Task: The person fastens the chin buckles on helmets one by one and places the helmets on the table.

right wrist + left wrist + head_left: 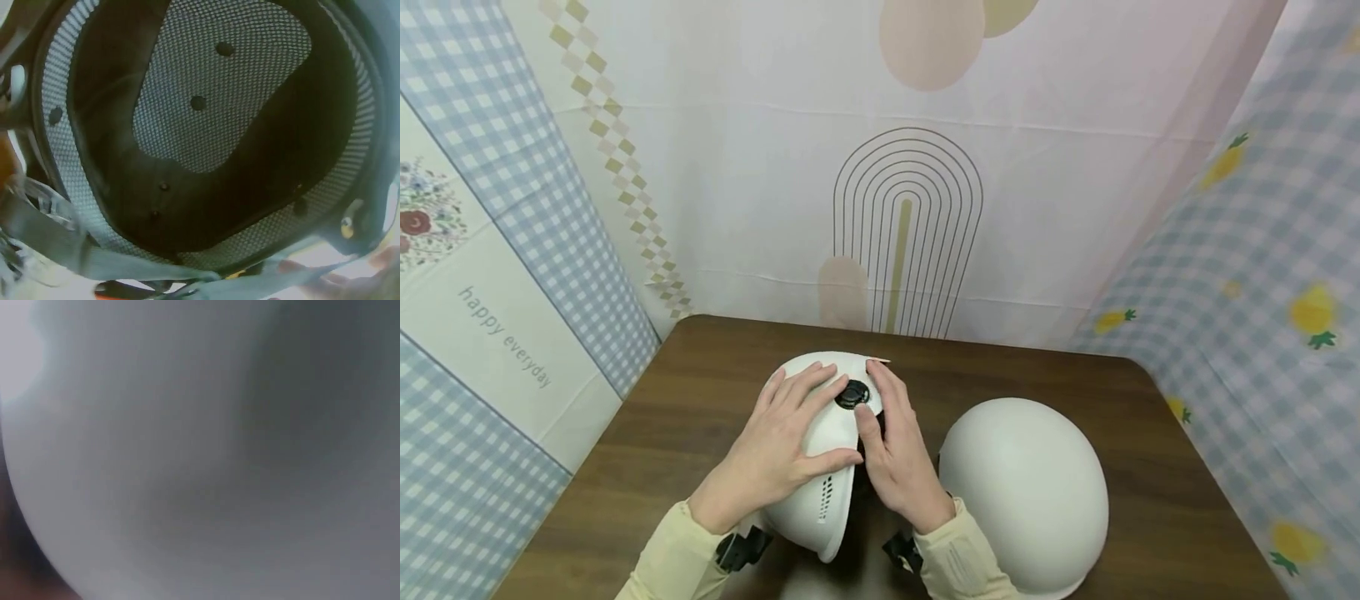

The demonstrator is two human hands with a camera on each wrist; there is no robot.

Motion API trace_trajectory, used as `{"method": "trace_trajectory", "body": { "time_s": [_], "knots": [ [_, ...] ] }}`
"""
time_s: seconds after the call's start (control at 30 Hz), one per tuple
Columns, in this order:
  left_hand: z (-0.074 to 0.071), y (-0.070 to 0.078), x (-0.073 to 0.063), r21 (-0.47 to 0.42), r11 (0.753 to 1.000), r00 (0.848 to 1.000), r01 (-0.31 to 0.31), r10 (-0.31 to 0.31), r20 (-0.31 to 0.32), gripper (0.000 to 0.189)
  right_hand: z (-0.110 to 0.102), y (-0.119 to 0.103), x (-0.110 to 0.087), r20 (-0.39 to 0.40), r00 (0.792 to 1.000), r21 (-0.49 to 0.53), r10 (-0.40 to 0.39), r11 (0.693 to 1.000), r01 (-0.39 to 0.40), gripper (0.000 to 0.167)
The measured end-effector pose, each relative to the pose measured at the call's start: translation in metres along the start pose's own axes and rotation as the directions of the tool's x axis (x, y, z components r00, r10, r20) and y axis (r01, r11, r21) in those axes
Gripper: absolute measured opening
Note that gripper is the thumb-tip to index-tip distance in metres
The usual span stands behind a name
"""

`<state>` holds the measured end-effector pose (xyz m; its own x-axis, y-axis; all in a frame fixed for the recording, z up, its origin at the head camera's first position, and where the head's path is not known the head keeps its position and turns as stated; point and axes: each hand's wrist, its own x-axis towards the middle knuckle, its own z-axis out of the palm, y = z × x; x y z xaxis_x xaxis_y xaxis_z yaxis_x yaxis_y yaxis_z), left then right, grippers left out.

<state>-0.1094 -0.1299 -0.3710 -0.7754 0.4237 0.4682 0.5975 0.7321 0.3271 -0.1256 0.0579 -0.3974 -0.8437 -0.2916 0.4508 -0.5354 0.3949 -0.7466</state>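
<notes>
A white helmet (823, 433) stands tilted on its side in the head view, its opening turned to the right. On its shell are a round black fitting (853, 394) and small vent slots. My left hand (778, 446) holds the shell with spread fingers, thumb at the rim. My right hand (898, 454) grips the rim beside the black fitting. The right wrist view looks into the helmet: dark foam liner (112, 156), grey mesh pad (212, 81) and grey strap (131, 265). A blurred pale surface (156, 456) fills the left wrist view.
A smooth white dome (1022, 492) sits on the brown wooden table (715, 379), close to my right forearm. Behind the table hangs a printed white cloth (760, 192), with blue checked cloths (1187, 275) at the sides.
</notes>
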Motion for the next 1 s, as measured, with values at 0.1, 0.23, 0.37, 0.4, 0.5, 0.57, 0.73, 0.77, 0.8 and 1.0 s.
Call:
{"method": "trace_trajectory", "body": {
  "time_s": [0.1, 0.23, 0.37, 0.4, 0.5, 0.57, 0.73, 0.77, 0.8, 1.0],
  "knots": [
    [0.002, -0.002, -0.003, -0.082, 0.996, 0.999, 0.043, -0.042, 0.007, 0.08, 0.002, 0.005, -0.003, -0.007, 1.0, 0.011, 0.03, 0.999, -0.03, 0.053],
    [0.004, -0.003, -0.01, -0.173, 0.978, 0.993, 0.116, -0.119, -0.003, 0.072, 0.008, 0.011, -0.008, 0.052, 0.995, -0.034, 0.09, 0.995, -0.088, 0.053],
    [0.008, 0.0, -0.015, -0.178, 0.966, 0.98, 0.185, -0.195, -0.038, 0.07, 0.013, 0.013, -0.01, 0.125, 0.985, -0.085, 0.117, 0.991, -0.107, 0.054],
    [0.009, 0.0, -0.015, -0.165, 0.966, 0.976, 0.201, -0.211, -0.046, 0.071, 0.014, 0.013, -0.01, 0.142, 0.983, -0.088, 0.12, 0.99, -0.109, 0.054],
    [0.013, 0.001, -0.016, -0.133, 0.958, 0.963, 0.255, -0.264, -0.06, 0.078, 0.015, 0.012, -0.01, 0.192, 0.976, -0.07, 0.106, 0.993, -0.094, 0.052],
    [0.015, 0.0, -0.018, -0.119, 0.949, 0.952, 0.292, -0.3, -0.055, 0.079, 0.016, 0.012, -0.01, 0.23, 0.969, -0.046, 0.088, 0.996, -0.079, 0.052],
    [0.017, -0.001, -0.02, -0.128, 0.929, 0.933, 0.347, -0.356, -0.055, 0.068, 0.018, 0.012, -0.012, 0.27, 0.962, -0.013, 0.028, 1.0, -0.026, 0.053],
    [0.018, -0.001, -0.02, -0.125, 0.928, 0.931, 0.35, -0.36, -0.065, 0.065, 0.018, 0.013, -0.012, 0.274, 0.961, -0.012, 0.025, 1.0, -0.023, 0.053],
    [0.018, -0.002, -0.02, -0.123, 0.928, 0.929, 0.351, -0.362, -0.081, 0.063, 0.018, 0.013, -0.012, 0.276, 0.961, -0.014, 0.021, 1.0, -0.018, 0.053],
    [0.018, -0.004, -0.019, -0.069, 0.929, 0.915, 0.363, -0.369, -0.165, 0.053, 0.016, 0.015, -0.01, 0.289, 0.957, -0.021, -0.007, 1.0, 0.014, 0.052]
  ]
}}
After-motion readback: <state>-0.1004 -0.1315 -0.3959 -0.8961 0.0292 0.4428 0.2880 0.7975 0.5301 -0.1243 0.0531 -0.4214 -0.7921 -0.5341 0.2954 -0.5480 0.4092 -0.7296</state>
